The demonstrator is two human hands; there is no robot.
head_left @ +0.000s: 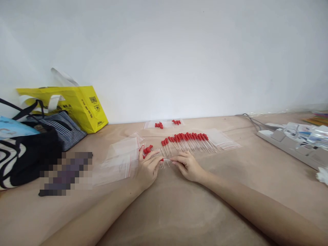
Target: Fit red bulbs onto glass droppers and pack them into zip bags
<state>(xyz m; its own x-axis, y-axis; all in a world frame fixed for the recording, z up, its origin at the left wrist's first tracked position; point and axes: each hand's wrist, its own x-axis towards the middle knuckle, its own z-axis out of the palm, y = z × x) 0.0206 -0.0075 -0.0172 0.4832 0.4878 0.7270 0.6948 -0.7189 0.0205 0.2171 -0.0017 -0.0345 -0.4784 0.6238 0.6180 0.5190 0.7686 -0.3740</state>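
My left hand [150,168] pinches a small red rubber bulb [162,160] between thumb and finger. Closed on the clear glass tube [166,160] is my right hand [187,165], and the tube meets the bulb between my fingertips. Loose red bulbs [148,149] lie just beyond my left fingers, partly hidden by them. Several bare glass tubes [161,166] rest under and beside that hand. Farther back, a row of droppers [189,137] with red bulbs fans out, their clear stems pointing toward me and to the right.
Clear zip bags [120,160] lie left of my hands; another bag [222,138] is under the row's right end. More red bulbs [159,125] sit on plastic near the wall. A yellow bag [89,109] stands left, a grey tray [289,148] right.
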